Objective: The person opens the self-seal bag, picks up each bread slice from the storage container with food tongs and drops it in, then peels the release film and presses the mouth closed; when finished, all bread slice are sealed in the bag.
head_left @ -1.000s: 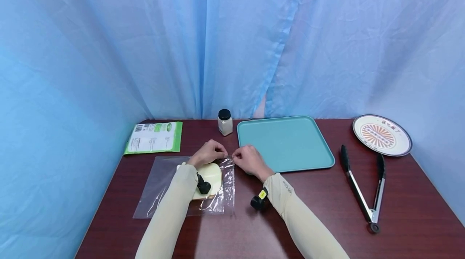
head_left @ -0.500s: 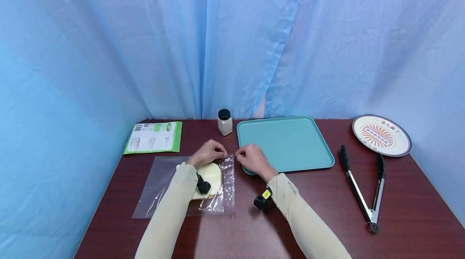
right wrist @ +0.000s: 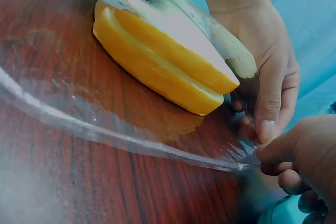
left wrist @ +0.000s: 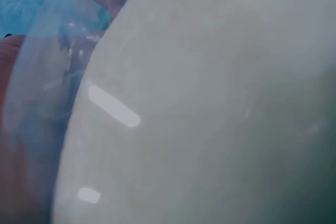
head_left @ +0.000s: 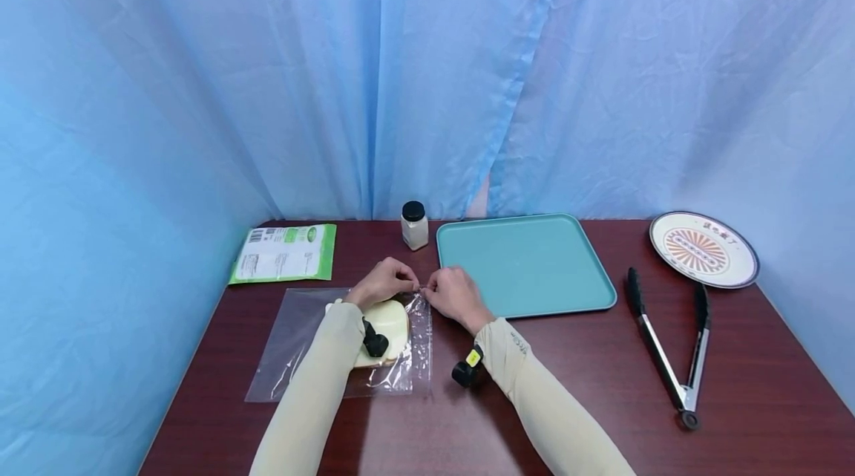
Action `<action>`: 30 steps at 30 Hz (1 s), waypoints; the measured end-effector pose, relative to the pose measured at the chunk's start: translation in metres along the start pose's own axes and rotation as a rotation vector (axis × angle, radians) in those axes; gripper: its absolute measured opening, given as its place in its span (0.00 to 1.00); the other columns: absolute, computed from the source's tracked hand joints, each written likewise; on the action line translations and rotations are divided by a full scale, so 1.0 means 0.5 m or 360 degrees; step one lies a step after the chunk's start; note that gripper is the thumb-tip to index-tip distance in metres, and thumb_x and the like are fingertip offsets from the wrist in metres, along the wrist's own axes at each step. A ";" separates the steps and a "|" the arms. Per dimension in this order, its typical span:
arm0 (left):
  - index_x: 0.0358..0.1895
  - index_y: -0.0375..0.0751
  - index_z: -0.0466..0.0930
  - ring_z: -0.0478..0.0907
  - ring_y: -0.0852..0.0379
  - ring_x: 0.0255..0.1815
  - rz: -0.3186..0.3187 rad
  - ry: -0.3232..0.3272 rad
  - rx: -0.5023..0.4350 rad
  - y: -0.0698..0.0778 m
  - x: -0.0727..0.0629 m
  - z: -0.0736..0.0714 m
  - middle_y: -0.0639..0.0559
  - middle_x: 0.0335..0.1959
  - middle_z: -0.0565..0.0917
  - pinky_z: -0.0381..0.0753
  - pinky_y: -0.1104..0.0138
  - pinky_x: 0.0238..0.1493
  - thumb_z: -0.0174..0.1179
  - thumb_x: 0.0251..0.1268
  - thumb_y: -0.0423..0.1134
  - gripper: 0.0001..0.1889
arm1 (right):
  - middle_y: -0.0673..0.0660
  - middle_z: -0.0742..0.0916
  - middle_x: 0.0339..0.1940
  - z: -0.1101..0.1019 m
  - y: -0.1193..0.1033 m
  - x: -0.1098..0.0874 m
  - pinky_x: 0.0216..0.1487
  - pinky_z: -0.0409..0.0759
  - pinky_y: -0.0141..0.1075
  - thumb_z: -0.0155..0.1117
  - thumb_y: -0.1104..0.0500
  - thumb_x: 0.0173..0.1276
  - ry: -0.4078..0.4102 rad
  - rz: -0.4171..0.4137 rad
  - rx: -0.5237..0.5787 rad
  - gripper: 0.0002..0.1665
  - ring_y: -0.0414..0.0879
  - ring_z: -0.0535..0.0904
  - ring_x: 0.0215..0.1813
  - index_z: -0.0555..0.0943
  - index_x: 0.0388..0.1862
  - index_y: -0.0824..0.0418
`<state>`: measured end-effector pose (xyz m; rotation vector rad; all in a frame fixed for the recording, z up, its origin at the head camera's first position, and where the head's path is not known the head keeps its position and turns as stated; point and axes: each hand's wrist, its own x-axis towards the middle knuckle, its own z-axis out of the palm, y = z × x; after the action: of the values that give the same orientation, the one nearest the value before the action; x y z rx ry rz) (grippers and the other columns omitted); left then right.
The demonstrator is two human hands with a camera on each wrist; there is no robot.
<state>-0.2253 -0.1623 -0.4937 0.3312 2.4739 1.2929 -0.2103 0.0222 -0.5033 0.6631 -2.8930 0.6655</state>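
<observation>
A clear plastic bag (head_left: 294,342) lies flat on the table, with bread slices (head_left: 394,324) inside. In the right wrist view two stacked bread slices (right wrist: 157,61) show brown crusts behind the plastic. My left hand (head_left: 384,281) reaches over the bread and pinches the far corner of the bag's opening edge. Close beside it, my right hand (head_left: 457,294) pinches that same edge between thumb and forefinger; the right wrist view shows the right fingers (right wrist: 278,153) on the strip. The pale bread face (left wrist: 199,103), under shiny plastic, fills most of the left wrist view.
Behind the hands stand a black-capped jar (head_left: 415,227) and a teal tray (head_left: 534,261). A green-and-white packet (head_left: 283,253) lies at the back left. Spread tongs (head_left: 657,350) and a patterned plate (head_left: 704,249) are on the right. Blue curtains (head_left: 427,75) surround the table.
My right hand drew slightly right, off the bag's edge, half a second ago; now it is back left, pinching the corner beside my left hand. The left hand has stayed put.
</observation>
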 end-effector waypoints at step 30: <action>0.36 0.32 0.89 0.74 0.64 0.30 -0.0051 -0.0006 -0.0052 0.000 0.001 -0.001 0.46 0.33 0.89 0.72 0.74 0.33 0.63 0.64 0.30 0.06 | 0.50 0.89 0.24 -0.022 0.028 -0.010 0.40 0.81 0.40 0.62 0.63 0.65 -0.0065 0.0008 0.0185 0.11 0.46 0.83 0.34 0.91 0.30 0.57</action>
<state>-0.2259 -0.1626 -0.4935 0.2844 2.4420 1.3166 -0.2117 0.0403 -0.4998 0.6909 -2.9119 0.8359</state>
